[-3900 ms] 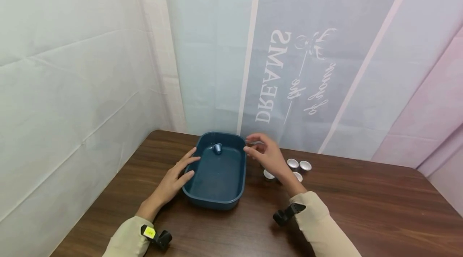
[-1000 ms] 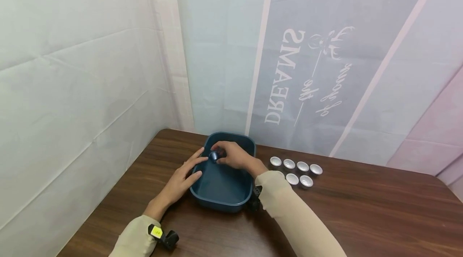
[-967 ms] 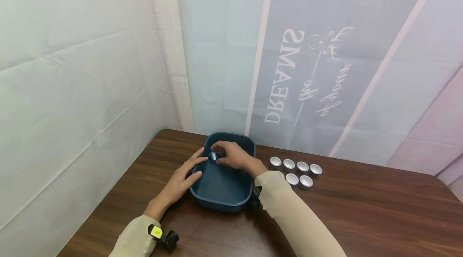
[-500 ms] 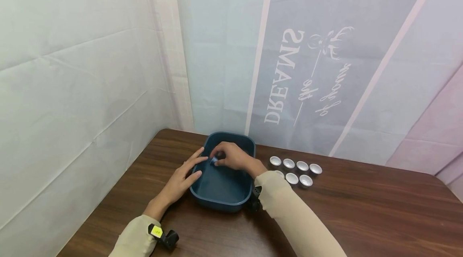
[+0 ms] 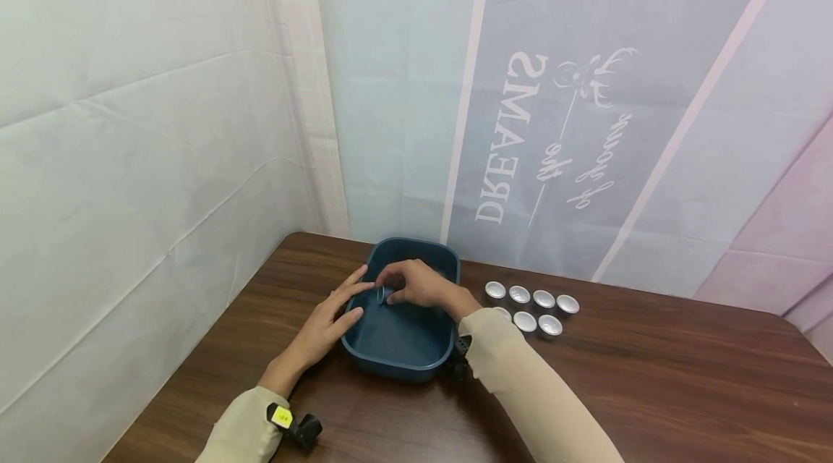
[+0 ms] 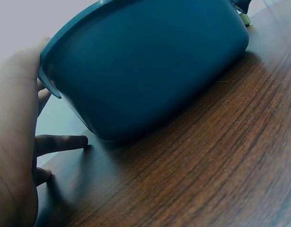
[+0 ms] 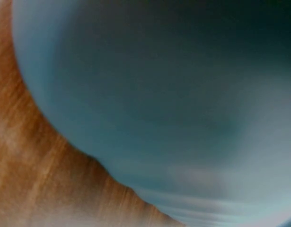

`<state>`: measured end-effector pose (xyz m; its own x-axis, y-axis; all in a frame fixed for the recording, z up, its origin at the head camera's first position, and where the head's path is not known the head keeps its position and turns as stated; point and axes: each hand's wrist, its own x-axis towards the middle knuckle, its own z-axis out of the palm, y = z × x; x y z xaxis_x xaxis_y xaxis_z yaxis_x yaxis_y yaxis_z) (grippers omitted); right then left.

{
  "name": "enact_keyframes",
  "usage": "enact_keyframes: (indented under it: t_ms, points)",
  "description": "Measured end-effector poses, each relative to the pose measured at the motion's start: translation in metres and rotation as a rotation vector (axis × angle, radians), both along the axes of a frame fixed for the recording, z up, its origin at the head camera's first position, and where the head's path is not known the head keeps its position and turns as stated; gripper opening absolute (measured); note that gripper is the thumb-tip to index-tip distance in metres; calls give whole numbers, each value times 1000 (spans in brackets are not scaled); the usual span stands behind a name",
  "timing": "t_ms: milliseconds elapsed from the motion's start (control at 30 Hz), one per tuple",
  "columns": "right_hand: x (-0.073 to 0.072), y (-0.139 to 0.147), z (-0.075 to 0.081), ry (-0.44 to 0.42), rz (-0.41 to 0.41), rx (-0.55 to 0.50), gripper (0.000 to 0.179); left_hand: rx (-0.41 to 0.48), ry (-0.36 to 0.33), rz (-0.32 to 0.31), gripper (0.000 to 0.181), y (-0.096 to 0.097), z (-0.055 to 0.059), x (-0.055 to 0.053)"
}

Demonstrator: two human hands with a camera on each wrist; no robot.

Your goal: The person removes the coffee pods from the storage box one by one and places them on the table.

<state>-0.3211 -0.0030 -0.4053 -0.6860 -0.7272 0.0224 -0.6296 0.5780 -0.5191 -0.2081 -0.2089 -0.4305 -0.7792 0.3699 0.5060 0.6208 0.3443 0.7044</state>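
Observation:
My right hand (image 5: 423, 286) reaches into the dark blue plastic basin (image 5: 400, 362). Its thumb and fingers pinch a small blue coffee capsule (image 5: 385, 294) near the basin's left wall, the capsule tipped with its rim toward the left; the hand covers part of it. My left hand (image 5: 325, 318) rests at the basin's left side with long, spread fingers, the thumb and a finger lying over the rim. From the left wrist, other fingers of the left hand (image 6: 15, 127) show below the rim (image 6: 65, 35), near the tabletop. The basin's wall (image 7: 136, 94) fills most of the right wrist view, blurred.
Right of the basin, several coffee capsules (image 5: 525, 321) stand in two rows, silver lids up; the right forearm partly hides the front row. The brown wooden table (image 5: 651, 369) meets a fabric backdrop (image 5: 403, 123) behind and a pale sheet (image 5: 143, 181) on the left.
Earliest, the right hand was by the basin's right rim and a capsule lay inside. Over the last second the pinched capsule has tipped over and come slightly nearer. The left hand has stayed at the rim.

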Motion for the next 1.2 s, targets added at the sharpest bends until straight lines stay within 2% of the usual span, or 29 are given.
enact_keyframes:
  t_ms: [300,600,900,1200]
  points:
    - [1,3,0,-2,24,7,28,6,0,-13,40,3,1,0]
    - [5,5,6,56,63,14,27,0,-1,-9,40,3,0,0]
    - [12,13,16,124,56,-78,27,-6,5,-6,40,1,1,1]
    - [20,27,23,147,32,-188,29,-5,-1,0,40,-1,1,2]
